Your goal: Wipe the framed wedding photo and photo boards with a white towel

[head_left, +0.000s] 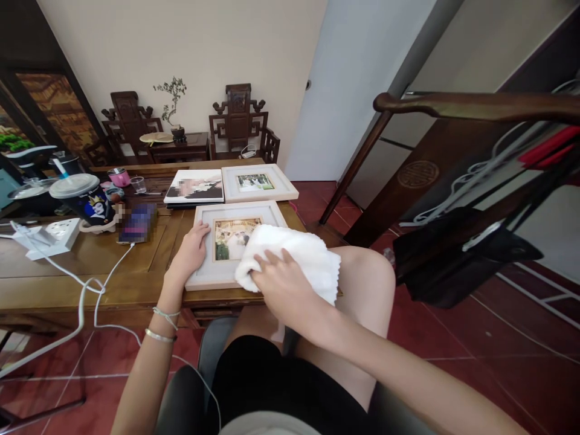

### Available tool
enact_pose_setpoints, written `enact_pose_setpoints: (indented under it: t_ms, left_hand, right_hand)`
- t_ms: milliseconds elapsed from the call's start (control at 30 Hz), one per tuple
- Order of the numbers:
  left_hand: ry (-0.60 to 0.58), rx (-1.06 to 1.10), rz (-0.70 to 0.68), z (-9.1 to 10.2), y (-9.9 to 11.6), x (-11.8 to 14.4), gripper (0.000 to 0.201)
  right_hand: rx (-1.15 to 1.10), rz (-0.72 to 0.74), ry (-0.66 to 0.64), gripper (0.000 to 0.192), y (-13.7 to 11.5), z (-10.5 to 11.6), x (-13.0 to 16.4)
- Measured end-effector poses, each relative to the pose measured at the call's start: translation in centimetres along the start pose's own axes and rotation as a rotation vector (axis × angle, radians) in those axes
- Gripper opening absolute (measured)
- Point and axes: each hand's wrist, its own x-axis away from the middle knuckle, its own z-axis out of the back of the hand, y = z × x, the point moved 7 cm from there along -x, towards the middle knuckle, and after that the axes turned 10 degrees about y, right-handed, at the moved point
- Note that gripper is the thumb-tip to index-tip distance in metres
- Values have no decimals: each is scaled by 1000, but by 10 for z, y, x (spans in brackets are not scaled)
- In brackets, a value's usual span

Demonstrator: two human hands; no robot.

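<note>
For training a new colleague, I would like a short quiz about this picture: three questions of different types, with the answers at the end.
1. Multiple choice: which hand is on the white cloth? A) left B) right C) both
2. True or false: the left hand lies in the middle of the nearest picture frame.
3. Missing word: between the two carved chairs, a small table bears a potted ___.

Key: 1. B, the right hand. 2. False; the left hand is at its left side. 3. Tree.
</note>
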Motion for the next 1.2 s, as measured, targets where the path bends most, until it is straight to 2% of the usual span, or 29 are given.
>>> enact_pose_setpoints:
  t_ms: [100,300,400,500,700,833,1033,1200]
  left_hand:
    - [-37,-30,7,-4,0,1,43]
    - [-18,-6,0,-4,-8,-2,43]
    - [-16,-3,-11,-3,-10,-3,44]
    - [-12,0,-29,-2,-10,-2,44]
    - [-6,24,-34,-5,-13,-1,45]
    - [-18,33,-42,-4,-12,-2,47]
    - [-63,-6,-45,-3,-3,-2,50]
    - [-86,29,-23,-2,4,-2,56]
  right_hand:
    - [-1,14,-3,32,-1,0,-5]
    - [-143,165,68,24,-51,9,-42]
    - [-144,173,130,26,-54,3,-43]
    - [-131,156,189,30,-35,-8,-25]
    - [-71,8,334,40,26,-21,21]
    - [-86,-18,371,48,57,-23,34]
    - [-111,-71,319,52,103,-30,23]
    - [-65,-108,316,56,132,-35,-12]
